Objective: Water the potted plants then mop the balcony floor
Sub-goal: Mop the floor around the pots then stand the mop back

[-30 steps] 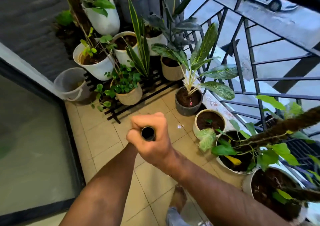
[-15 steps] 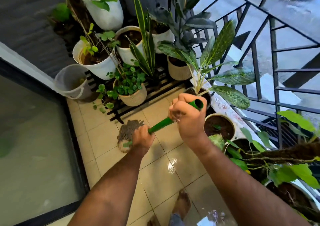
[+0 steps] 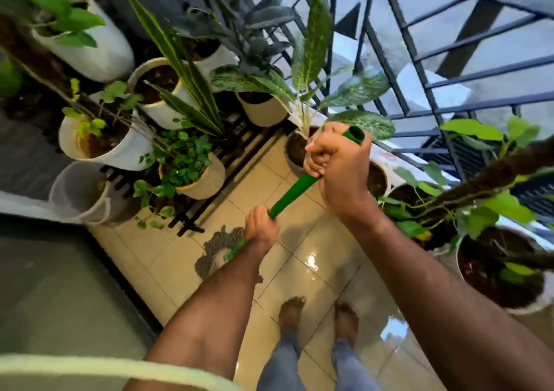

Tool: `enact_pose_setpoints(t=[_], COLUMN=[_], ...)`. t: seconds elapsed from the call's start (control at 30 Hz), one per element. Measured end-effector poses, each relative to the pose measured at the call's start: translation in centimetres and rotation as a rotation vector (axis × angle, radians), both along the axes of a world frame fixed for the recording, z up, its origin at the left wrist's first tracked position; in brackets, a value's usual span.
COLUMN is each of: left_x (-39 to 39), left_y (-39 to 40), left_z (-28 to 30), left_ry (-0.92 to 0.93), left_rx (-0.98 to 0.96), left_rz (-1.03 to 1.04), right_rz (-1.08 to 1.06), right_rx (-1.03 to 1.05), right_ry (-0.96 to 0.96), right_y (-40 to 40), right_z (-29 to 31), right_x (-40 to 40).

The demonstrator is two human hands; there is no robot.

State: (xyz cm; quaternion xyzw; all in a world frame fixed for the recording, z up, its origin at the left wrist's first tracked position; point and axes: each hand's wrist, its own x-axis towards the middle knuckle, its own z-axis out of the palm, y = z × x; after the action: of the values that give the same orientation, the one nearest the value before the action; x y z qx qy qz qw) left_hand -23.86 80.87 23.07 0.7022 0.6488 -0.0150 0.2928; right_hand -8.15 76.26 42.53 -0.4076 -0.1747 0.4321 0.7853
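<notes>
Both hands wrapped round the green mop handle (image 3: pixel 292 191): right hand (image 3: pixel 335 163) gripping near the top end, left hand (image 3: pixel 261 226) gripping lower down the shaft. Handle slanting down to the grey mop head (image 3: pixel 214 251), pressed on the tiled balcony floor (image 3: pixel 180 258) near the black plant rack (image 3: pixel 192 208). Wet sheen on tiles beside two bare feet (image 3: pixel 292 312). Potted plants (image 3: pixel 186 163) crowded at the floor's far end and along the railing (image 3: pixel 419 70) edge. Clear bucket (image 3: pixel 79 191) in the far left corner.
</notes>
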Motion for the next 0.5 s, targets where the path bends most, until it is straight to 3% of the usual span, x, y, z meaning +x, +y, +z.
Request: enact_pose_setpoints(t=[0.27,0.5], left_x=[3.0,4.9], left_y=[2.2,3.8], left_z=[-0.3,-1.2], left_ry=[-0.048,-0.095], left_rx=[0.036,0.01], left_rz=[-0.144,-0.388], right_rz=[-0.225,-0.417], right_rx=[0.031,-0.091], right_ry=[-0.277,-0.366], right_y=[-3.4,-6.1], right_z=[0.8,-0.4], right_x=[-1.9,-4.4])
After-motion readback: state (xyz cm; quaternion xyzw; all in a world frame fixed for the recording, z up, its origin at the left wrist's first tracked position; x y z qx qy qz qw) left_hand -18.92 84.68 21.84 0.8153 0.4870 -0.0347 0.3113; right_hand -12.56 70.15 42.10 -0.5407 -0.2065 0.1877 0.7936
